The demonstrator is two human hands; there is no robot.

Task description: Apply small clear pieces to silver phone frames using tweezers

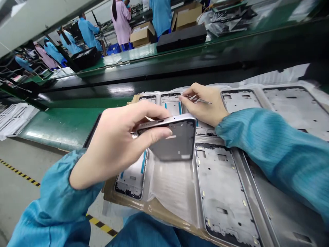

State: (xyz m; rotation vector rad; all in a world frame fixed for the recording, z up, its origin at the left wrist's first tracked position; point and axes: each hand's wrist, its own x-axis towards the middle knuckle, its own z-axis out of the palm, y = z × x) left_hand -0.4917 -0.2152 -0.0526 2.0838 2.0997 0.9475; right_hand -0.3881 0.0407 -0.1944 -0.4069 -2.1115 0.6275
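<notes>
My left hand is closed around one end of a phone frame. It tilts the frame above the tray, with its dark inner face towards me. A pair of thin metal tweezers lies across the closed fingers of my right hand. That hand is over the far part of the tray, beside another phone frame with blue strips. Below the raised frame, a tray pocket shows its bare white lining. To its right lies a grey metal phone frame.
The tray has a brown front edge and holds several more frames, such as one at the far right. Behind it runs a green bench. Farther off are a black box, cardboard boxes and people in work coats.
</notes>
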